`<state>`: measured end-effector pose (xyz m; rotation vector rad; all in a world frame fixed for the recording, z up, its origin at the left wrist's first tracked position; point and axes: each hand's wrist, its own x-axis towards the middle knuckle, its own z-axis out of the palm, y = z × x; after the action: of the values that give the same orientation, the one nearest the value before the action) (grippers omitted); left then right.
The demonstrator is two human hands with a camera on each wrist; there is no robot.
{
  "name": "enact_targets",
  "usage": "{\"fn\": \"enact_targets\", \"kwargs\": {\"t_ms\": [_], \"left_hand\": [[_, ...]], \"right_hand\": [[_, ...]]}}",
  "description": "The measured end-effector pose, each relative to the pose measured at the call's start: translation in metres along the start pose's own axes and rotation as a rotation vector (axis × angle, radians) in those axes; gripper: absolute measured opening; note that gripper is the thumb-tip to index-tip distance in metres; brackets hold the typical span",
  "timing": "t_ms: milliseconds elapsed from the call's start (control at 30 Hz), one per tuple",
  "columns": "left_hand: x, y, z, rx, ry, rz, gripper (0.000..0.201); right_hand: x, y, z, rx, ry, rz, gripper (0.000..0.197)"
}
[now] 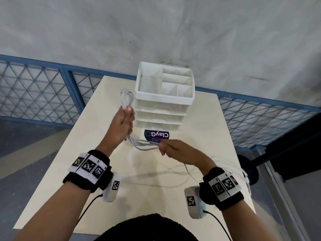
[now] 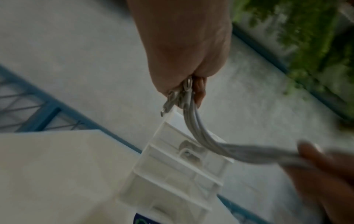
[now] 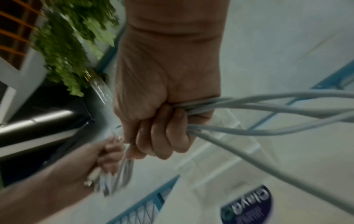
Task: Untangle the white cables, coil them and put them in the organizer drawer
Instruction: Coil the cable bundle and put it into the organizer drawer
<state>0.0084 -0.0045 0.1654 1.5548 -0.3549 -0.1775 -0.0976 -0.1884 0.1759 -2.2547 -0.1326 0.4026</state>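
The left hand point(image 1: 124, 124) has its grip closed round a bundle of thin white cables point(image 1: 145, 142), loops rising from the fist at the far side and metal-tipped plug ends poking out below. The right hand point(image 1: 175, 150), to the right and nearer, has its fingers curled tight round the same strands, which stretch between the two fists above the pale beige tabletop point(image 1: 57, 180). Loose cable trails off to the right. Just beyond stands the white plastic organizer with stacked drawers point(image 1: 161, 108), all closed, by a purple round sticker point(image 1: 157, 135)
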Motion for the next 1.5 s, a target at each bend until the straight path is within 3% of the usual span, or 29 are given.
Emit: {"fn": "enact_targets", "kwargs": {"t_ms": [233, 367, 500, 633, 833, 1000, 1233, 1367, 1500], "left_hand": [[-0.025, 0.0, 0.039, 0.098, -0.308, 0.004, 0.035], [-0.035, 0.012, 0.048, 0.08, -0.436, -0.075, 0.054], [-0.036, 0.007, 0.052, 0.187, -0.563, 0.01, 0.008], [-0.035, 0.01, 0.057, 0.253, -0.642, -0.038, 0.017], [-0.036, 0.017, 0.052, 0.303, -0.721, -0.139, 0.014], [-0.042, 0.023, 0.048, 0.15, -0.759, -0.207, 0.009], [-0.048, 0.028, 0.059, 0.171, -0.683, -0.221, 0.039], [-0.049, 0.03, 0.06, 0.187, -0.69, -0.199, 0.038], [-0.046, 0.032, 0.047, 0.183, -0.76, -0.204, 0.031]], "right_hand": [[-0.002, -0.03, -0.033, 0.013, 0.003, -0.038, 0.035], [-0.005, -0.035, -0.042, 0.036, 0.035, 0.024, 0.039], [-0.004, -0.038, -0.052, -0.005, 0.064, 0.062, 0.045], [-0.003, -0.037, -0.06, -0.196, 0.061, 0.013, 0.051], [0.0, -0.039, -0.07, -0.321, 0.111, 0.016, 0.055], [0.002, -0.03, -0.08, -0.299, 0.233, -0.001, 0.055], [0.014, -0.035, -0.074, -0.241, 0.445, -0.166, 0.039], [0.017, -0.045, -0.078, -0.116, 0.352, -0.139, 0.021], [0.026, -0.044, -0.083, -0.124, 0.289, -0.176, 0.032]]}}
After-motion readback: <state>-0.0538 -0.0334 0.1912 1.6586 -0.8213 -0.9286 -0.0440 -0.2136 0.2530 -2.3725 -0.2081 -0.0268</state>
